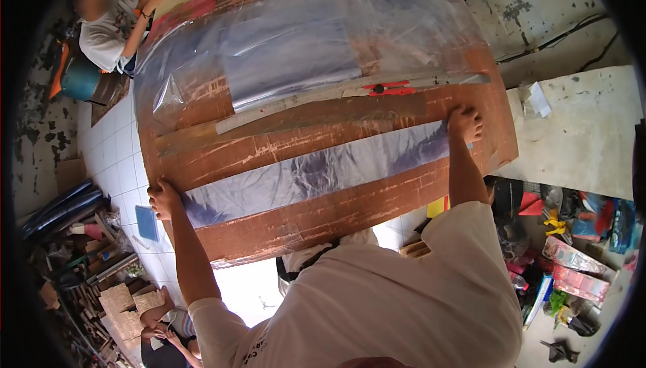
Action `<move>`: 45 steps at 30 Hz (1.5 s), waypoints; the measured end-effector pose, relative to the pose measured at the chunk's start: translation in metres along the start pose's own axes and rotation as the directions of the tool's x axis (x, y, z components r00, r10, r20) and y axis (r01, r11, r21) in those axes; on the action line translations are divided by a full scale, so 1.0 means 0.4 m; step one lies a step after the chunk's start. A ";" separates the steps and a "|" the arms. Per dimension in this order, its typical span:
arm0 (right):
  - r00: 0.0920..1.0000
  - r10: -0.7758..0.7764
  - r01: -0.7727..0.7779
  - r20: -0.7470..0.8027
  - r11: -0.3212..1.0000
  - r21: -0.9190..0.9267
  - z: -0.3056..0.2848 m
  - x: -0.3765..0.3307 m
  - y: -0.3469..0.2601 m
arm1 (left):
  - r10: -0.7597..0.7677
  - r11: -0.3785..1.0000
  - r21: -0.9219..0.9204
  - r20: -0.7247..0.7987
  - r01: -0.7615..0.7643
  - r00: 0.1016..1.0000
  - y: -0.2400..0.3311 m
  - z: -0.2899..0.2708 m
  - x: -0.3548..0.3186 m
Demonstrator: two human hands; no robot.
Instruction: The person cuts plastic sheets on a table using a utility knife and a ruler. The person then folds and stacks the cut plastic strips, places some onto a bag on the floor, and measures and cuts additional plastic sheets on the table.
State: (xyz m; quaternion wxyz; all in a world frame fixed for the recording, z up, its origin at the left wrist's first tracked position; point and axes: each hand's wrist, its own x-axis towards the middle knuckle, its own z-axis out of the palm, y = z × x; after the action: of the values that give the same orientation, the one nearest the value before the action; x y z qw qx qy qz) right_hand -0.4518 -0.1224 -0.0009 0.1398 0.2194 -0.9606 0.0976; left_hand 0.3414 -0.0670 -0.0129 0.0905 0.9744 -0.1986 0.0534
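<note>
A long clear plastic strip (316, 173) lies across a scratched brown board (350, 210). My left hand (163, 199) grips the strip's left end at the board's edge. My right hand (464, 123) presses fingers down on the strip's right end. Beyond the strip a long metal ruler (336, 95) lies on the board, with a red utility knife (390, 88) beside it. A large clear plastic sheet (303, 38) covers the board's far half.
A seated person (111, 21) works at the far left by yellow and pink sheets. A pale table (579, 132) stands at right, with cluttered packages (572, 260) below it. Wood scraps (114, 294) and dark rolls (60, 206) lie on the tiled floor at left.
</note>
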 end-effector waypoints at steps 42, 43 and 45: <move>0.213 -0.963 0.642 -0.167 0.010 0.766 -0.300 -0.409 0.016 | 0.780 0.376 -0.483 -0.295 -0.791 0.552 0.101 -0.140 -0.528; 0.246 -0.952 0.663 -0.181 0.029 0.748 -0.310 -0.393 -0.020 | 0.773 0.415 -0.441 -0.291 -0.796 0.563 0.099 -0.138 -0.532; 0.263 -0.939 0.714 -0.223 0.034 0.699 -0.301 -0.351 -0.095 | 0.765 0.425 -0.472 -0.268 -0.772 0.585 0.100 -0.139 -0.531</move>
State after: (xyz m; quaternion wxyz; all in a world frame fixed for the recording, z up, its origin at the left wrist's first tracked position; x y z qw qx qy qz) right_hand -0.2861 -0.0708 0.0736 -0.0712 0.7856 -0.5310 0.3096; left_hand 0.1273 -0.0122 0.0178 0.3289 0.7063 -0.6258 0.0359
